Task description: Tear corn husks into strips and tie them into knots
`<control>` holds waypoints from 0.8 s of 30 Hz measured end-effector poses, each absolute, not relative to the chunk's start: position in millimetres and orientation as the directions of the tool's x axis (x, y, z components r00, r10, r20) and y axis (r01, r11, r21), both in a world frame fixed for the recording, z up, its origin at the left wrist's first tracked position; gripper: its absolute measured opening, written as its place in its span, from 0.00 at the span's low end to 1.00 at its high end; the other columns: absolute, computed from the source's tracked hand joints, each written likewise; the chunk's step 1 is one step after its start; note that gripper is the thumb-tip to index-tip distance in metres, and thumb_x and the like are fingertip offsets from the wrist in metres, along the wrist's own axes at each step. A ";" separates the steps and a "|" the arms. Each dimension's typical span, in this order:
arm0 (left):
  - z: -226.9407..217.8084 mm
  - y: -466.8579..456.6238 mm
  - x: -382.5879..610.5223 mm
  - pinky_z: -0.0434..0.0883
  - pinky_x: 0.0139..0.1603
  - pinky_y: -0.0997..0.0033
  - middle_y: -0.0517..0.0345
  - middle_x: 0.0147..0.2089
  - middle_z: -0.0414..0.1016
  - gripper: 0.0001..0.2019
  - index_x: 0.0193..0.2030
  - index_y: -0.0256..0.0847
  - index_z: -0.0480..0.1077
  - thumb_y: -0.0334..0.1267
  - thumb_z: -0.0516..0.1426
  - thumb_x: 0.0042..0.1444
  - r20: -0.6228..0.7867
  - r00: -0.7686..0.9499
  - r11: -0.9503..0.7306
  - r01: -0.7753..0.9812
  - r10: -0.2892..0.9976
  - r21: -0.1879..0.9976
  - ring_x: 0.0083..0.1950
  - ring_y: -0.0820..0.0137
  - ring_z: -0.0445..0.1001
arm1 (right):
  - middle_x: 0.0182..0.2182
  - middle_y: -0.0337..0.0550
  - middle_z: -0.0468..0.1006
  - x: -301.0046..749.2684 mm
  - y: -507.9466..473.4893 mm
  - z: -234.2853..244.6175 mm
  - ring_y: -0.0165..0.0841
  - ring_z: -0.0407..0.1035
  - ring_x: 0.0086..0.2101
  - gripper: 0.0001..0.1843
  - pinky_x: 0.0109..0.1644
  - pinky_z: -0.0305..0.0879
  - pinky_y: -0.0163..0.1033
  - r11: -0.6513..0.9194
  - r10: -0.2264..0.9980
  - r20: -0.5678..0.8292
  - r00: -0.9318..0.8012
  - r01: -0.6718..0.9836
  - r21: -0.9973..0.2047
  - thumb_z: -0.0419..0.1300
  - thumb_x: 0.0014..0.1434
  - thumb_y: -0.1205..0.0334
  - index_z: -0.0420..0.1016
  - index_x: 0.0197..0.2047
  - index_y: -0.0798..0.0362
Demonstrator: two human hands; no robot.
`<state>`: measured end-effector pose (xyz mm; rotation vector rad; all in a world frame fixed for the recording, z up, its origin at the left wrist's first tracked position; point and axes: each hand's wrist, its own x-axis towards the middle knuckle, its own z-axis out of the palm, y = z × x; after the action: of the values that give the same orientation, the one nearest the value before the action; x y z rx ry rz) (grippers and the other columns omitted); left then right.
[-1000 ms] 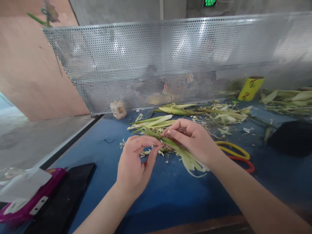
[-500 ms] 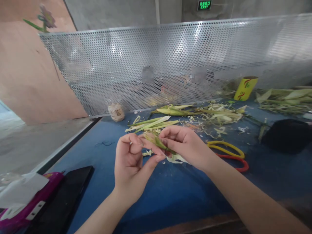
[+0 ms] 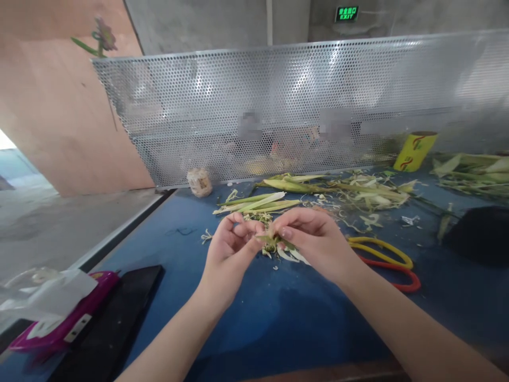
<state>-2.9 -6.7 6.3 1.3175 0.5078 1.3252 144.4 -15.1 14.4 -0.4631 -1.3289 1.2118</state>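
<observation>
A small folded strip of corn husk [image 3: 269, 238] is pinched between my two hands, above the middle of the blue table. The left hand [image 3: 227, 254] grips its near end between thumb and fingers. At the other side, my right hand [image 3: 316, 239] holds it with thumb and forefinger pressed together. Small husk scraps [image 3: 292, 255] lie just behind and below the fingers, partly hidden by them. Longer strips of green husk [image 3: 258, 202] rest on the table beyond. To the right of my right hand are a yellow loop handle [image 3: 384, 249] and a red loop handle [image 3: 409, 278].
A perforated metal screen [image 3: 238, 85] stands along the back. Near it are a clear wrapped bundle [image 3: 199, 182], a yellow tube [image 3: 414, 152] and a pile of husks [image 3: 369, 191]. A black object [image 3: 479, 233] sits right; a dark flat slab [image 3: 107, 329] and purple item [image 3: 75, 313] lie left.
Both hands have turned the husk, and it now looks shorter and more folded between the fingers. The left fingers have closed in nearer to the right hand. The view has shifted slightly left.
</observation>
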 end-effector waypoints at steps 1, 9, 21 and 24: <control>6.0 -6.5 -2.9 0.68 0.37 0.72 0.65 0.30 0.70 0.13 0.36 0.43 0.55 0.29 0.58 0.51 0.389 0.280 -0.259 -0.405 0.878 0.877 0.33 0.76 0.70 | 0.26 0.34 0.76 143.8 -15.6 14.0 0.22 0.67 0.24 0.02 0.29 0.66 0.30 0.338 0.863 0.456 -0.216 -0.425 -0.840 0.63 0.49 0.65 0.77 0.27 0.48; 11.0 -6.5 -5.9 0.67 0.36 0.75 0.66 0.29 0.69 0.15 0.35 0.42 0.54 0.28 0.59 0.49 0.366 0.307 -0.240 -0.379 0.879 0.894 0.32 0.78 0.70 | 0.24 0.38 0.77 146.0 -16.1 17.5 0.24 0.68 0.25 0.03 0.29 0.64 0.30 -0.091 0.939 0.076 -0.335 -0.455 -0.886 0.66 0.45 0.64 0.78 0.25 0.53; 12.8 -9.8 -9.4 0.64 0.37 0.71 0.66 0.30 0.67 0.14 0.35 0.43 0.50 0.30 0.56 0.53 0.337 0.361 -0.270 -0.224 0.869 0.936 0.33 0.77 0.67 | 0.22 0.37 0.74 151.7 -15.0 14.6 0.22 0.65 0.21 0.07 0.25 0.61 0.28 -0.247 0.908 -0.079 -0.411 -0.375 -0.893 0.67 0.44 0.61 0.77 0.26 0.55; 12.6 -9.3 -10.1 0.62 0.38 0.70 0.65 0.31 0.67 0.14 0.35 0.43 0.50 0.30 0.56 0.53 0.327 0.361 -0.279 -0.180 0.873 0.943 0.34 0.76 0.66 | 0.23 0.37 0.74 153.7 -13.6 14.3 0.23 0.67 0.23 0.08 0.29 0.64 0.29 -0.213 0.919 -0.038 -0.393 -0.411 -0.886 0.69 0.41 0.61 0.77 0.26 0.55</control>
<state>-10.1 -9.3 12.6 1.4998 0.6564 1.1760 153.7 -13.6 14.3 -0.7353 -1.0428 1.7676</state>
